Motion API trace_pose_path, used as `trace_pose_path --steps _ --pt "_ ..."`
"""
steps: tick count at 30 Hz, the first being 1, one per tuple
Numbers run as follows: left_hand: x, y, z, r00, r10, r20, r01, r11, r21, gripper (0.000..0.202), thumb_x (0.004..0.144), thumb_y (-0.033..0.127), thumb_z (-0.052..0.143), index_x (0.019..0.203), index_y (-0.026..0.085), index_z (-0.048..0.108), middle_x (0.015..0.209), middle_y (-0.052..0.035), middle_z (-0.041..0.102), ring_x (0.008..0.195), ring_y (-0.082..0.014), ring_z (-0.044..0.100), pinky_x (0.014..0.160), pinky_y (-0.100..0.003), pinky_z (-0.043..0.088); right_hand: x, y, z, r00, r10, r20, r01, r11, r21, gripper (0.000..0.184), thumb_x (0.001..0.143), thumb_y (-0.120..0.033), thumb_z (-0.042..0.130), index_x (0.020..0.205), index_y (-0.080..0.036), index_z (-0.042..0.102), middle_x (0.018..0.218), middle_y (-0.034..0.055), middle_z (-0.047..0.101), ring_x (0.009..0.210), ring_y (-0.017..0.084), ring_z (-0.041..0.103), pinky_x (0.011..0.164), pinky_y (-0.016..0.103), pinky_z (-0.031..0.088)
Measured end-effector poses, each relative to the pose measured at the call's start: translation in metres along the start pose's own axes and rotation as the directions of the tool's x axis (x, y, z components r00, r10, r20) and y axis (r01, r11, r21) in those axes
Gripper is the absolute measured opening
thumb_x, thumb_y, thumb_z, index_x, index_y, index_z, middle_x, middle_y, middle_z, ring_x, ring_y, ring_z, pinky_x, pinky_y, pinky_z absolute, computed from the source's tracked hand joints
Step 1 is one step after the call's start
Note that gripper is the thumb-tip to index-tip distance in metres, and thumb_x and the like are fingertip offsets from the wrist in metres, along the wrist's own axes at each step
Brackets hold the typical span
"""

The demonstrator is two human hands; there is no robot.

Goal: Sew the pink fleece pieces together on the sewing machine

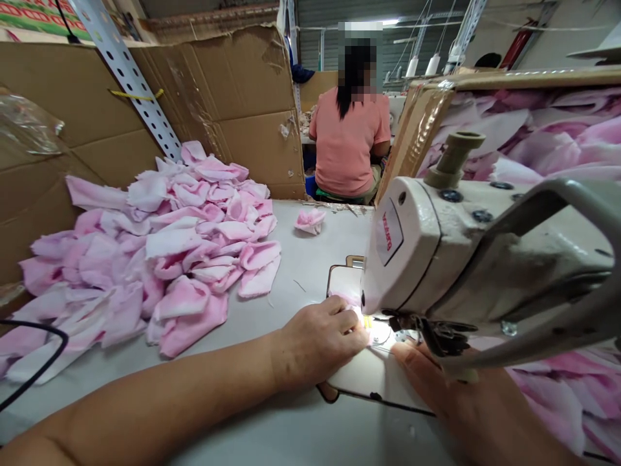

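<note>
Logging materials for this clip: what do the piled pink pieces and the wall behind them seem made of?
Pink pieces: likely plush or fleece fabric, fuzzy, matt, lying in floppy folds. Wall: brown cardboard, matt, with creases and torn edges.

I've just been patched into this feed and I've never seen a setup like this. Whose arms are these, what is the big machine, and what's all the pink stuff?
There is one view, from a camera worn on the worker's head, looking down, so both arms are the worker's own. The big cream body is a sewing machine on a grey table. The left hand has its fingers on a small pink piece at the lit needle. The right hand lies beside it, partly hidden under the machine. Whether either hand pinches the cloth cannot be told. On the left lies a pile of pink pieces, with one stray piece farther back. Cardboard walls stand behind, and another person sits facing away.
</note>
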State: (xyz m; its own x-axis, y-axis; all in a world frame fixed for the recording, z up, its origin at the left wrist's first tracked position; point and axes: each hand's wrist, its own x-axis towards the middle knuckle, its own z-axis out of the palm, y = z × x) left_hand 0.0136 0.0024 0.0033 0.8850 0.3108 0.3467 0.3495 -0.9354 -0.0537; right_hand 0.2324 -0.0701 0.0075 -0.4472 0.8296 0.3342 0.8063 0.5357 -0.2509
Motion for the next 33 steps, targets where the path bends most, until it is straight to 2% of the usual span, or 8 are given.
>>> trace_pose_path --steps 3,7,15,19,23,28,31,33 --pt "0.001 -0.002 0.004 0.999 -0.006 -0.046 0.007 0.999 0.031 0.012 0.089 0.013 0.044 0.081 0.018 0.051 0.082 -0.0039 0.059 0.070 -0.0154 0.052 0.069 -0.028 0.048 0.002 0.003 -0.001 0.995 0.097 0.034 -0.100 0.990 0.099 0.024 0.087 -0.013 0.044 0.067 -0.024 0.053 0.064 -0.0013 0.060 0.057 0.014 0.056 0.051 0.024 0.044" --pt "0.002 -0.003 0.006 0.996 0.005 -0.088 -0.002 1.000 0.030 0.014 0.086 0.012 0.047 0.074 0.018 0.045 0.079 -0.0027 0.057 0.067 -0.0146 0.051 0.075 -0.029 0.047 0.002 0.005 -0.001 0.992 0.117 0.055 -0.125 0.976 0.179 0.031 0.085 -0.010 0.042 0.061 -0.024 0.054 0.062 -0.0016 0.062 0.055 0.015 0.059 0.047 0.023 0.046" --pt "0.003 -0.007 -0.002 0.999 -0.005 -0.032 0.000 0.991 -0.137 0.013 0.076 0.007 0.046 0.085 0.016 0.048 0.082 -0.0035 0.057 0.075 -0.0155 0.052 0.078 -0.028 0.046 0.001 0.011 0.004 0.987 0.161 -0.001 -0.160 0.982 0.101 0.027 0.085 -0.014 0.048 0.066 -0.026 0.062 0.054 -0.0023 0.060 0.045 0.015 0.056 0.037 0.023 0.038" --pt "0.003 -0.010 -0.010 1.000 0.004 0.003 -0.003 0.985 -0.172 0.018 0.077 0.003 0.046 0.090 0.015 0.050 0.086 -0.0039 0.059 0.078 -0.0149 0.053 0.076 -0.025 0.046 0.007 0.011 0.000 0.984 0.172 0.037 -0.176 0.963 0.205 0.026 0.090 -0.019 0.045 0.072 -0.025 0.062 0.060 -0.0023 0.062 0.050 0.014 0.058 0.041 0.022 0.040" --pt "0.004 -0.012 -0.019 0.999 -0.037 0.034 0.040 0.994 -0.106 0.016 0.083 0.006 0.045 0.094 0.015 0.052 0.092 -0.0056 0.059 0.084 -0.0169 0.053 0.073 -0.026 0.047 0.016 0.006 -0.009 0.979 0.161 0.128 -0.193 0.935 0.298 0.029 0.095 -0.023 0.038 0.072 -0.023 0.054 0.068 -0.0035 0.061 0.059 0.012 0.058 0.050 0.023 0.043" --pt "0.005 -0.012 -0.025 0.999 -0.039 -0.006 0.039 0.998 0.055 0.013 0.090 0.019 0.044 0.081 0.016 0.053 0.082 -0.0055 0.057 0.075 -0.0185 0.051 0.068 -0.030 0.047 0.020 -0.007 -0.019 0.963 0.124 0.240 -0.188 0.945 0.268 0.030 0.098 -0.021 0.033 0.071 -0.022 0.045 0.069 -0.0054 0.052 0.064 0.011 0.051 0.057 0.023 0.038" --pt "0.006 -0.011 -0.023 1.000 0.014 -0.012 -0.014 0.998 0.064 0.016 0.091 0.015 0.040 0.083 0.015 0.054 0.079 -0.0050 0.056 0.077 -0.0187 0.051 0.071 -0.030 0.046 0.016 -0.012 -0.015 0.952 0.134 0.274 -0.199 0.954 0.225 0.031 0.099 -0.022 0.031 0.071 -0.022 0.042 0.067 -0.0060 0.049 0.063 0.010 0.049 0.058 0.023 0.036" --pt "0.006 -0.009 -0.021 0.998 0.052 -0.042 -0.050 0.997 0.051 0.019 0.092 0.012 0.038 0.084 0.015 0.055 0.077 -0.0042 0.055 0.075 -0.0176 0.050 0.070 -0.030 0.045 0.009 -0.013 -0.007 0.960 0.100 0.263 -0.145 0.977 0.158 0.028 0.098 -0.020 0.034 0.072 -0.022 0.044 0.067 -0.0055 0.049 0.063 0.011 0.049 0.056 0.024 0.034"
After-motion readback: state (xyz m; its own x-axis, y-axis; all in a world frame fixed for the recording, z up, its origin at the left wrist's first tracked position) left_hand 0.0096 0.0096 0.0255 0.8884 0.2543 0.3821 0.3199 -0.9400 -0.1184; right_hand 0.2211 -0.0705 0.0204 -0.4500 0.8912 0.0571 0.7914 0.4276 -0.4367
